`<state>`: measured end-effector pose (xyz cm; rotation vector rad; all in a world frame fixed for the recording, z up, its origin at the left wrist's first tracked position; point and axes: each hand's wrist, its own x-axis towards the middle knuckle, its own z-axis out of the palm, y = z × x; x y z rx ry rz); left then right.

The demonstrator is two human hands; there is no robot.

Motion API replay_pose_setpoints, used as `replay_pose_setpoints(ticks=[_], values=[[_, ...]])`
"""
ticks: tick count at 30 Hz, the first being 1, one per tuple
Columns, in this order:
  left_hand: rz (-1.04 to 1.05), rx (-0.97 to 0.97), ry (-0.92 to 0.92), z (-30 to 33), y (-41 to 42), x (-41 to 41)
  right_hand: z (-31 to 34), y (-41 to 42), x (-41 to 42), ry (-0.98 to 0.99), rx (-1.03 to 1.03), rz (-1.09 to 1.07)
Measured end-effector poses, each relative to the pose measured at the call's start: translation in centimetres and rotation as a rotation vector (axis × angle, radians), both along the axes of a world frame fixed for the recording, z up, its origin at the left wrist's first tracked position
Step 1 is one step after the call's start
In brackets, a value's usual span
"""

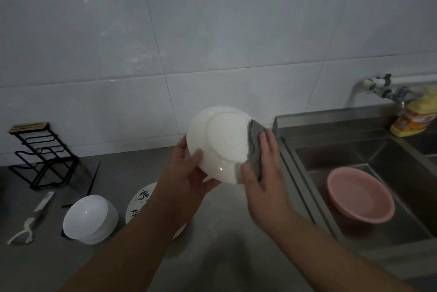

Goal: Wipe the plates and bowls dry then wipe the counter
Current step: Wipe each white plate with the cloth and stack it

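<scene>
A white plate [221, 143] is held up in the air above the grey tabletop [146, 265], tilted so its underside and round foot ring face the camera; it looks glossy, with a small glint near its lower rim. The left hand [186, 173] grips the plate at its lower left edge, thumb laid over the back of the rim and the other fingers curled round behind it. The right hand [264, 171] presses a grey cloth [254, 147] against the plate's right edge, its fingers [267, 140] stretched fairly straight over the cloth and the thumb bearing on the cloth's lower end, so the cloth lies between hand and plate. Below on the tabletop stands a stack of white bowls [91, 218], and just beside it a plate with black brush lettering [142, 201], partly hidden by the left forearm. A pink basin [360, 197] sits in the steel sink [402, 156] to the right.
</scene>
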<state>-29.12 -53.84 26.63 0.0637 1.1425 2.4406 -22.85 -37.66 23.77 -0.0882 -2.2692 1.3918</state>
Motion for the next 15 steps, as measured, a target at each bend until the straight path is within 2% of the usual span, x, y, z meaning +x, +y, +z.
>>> replay_pose_setpoints(ticks=[3, 5, 10, 15], values=[[-0.05, -0.025, -0.001, 0.9, -0.8, -0.5, 1.2, 3.3, -2.1, 0.064, 0.012, 0.035], [-0.037, -0.028, -0.014, 1.0, -0.9, -0.5, 1.8, 4.6, -2.9, 0.027, 0.058, 0.079], [0.113, 0.004, -0.063, -0.1, 0.1, 0.1, 0.0, 0.6, -0.2, -0.161, 0.371, 0.116], [0.17, 0.021, -0.13, -1.0, 0.8, 0.3, -2.1, -1.6, 1.4, -0.144, 0.607, 0.17]])
